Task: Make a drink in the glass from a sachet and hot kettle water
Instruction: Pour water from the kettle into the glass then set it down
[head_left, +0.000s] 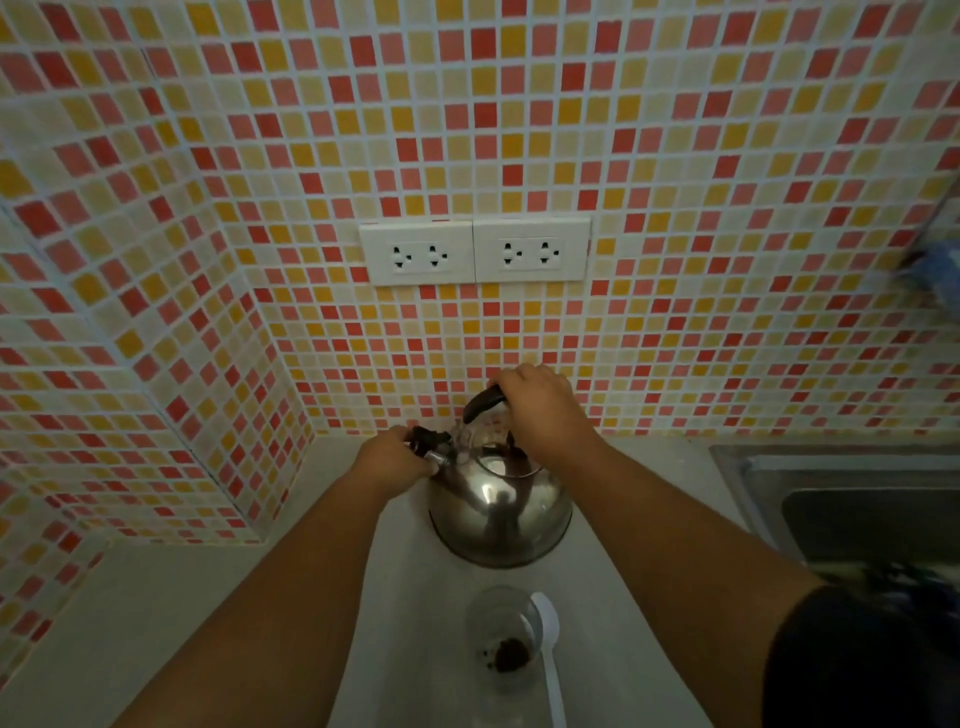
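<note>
Tiled wall (675, 156): mosaic of small red, pink, orange and cream squares, filling the upper part of the view and turning a corner at the left.

Tabletop (156, 613): pale, plain surface running from the wall toward the camera.

Sink (857, 504): steel basin set into the tabletop at the right edge, partly in view.

Sockets (475, 252): two white double outlet plates side by side on the wall, above the kettle.

Kettle (498, 514): polished steel, rounded body, standing on the tabletop near the wall; black arched handle (483, 402) on top, spout toward the left.

Right hand (540, 405): closed around the kettle's black handle from above.

Left hand (395, 457): fingers gathered on the black cap at the spout tip; whether it grips firmly cannot be told.

Glass (501, 634): clear, upright on the tabletop, just nearer the camera than the kettle, apart from it; dark brown powder (511, 660) lies at its bottom.

Spoon (548, 649): white plastic, beside the glass at its right, bowl toward the kettle.
</note>
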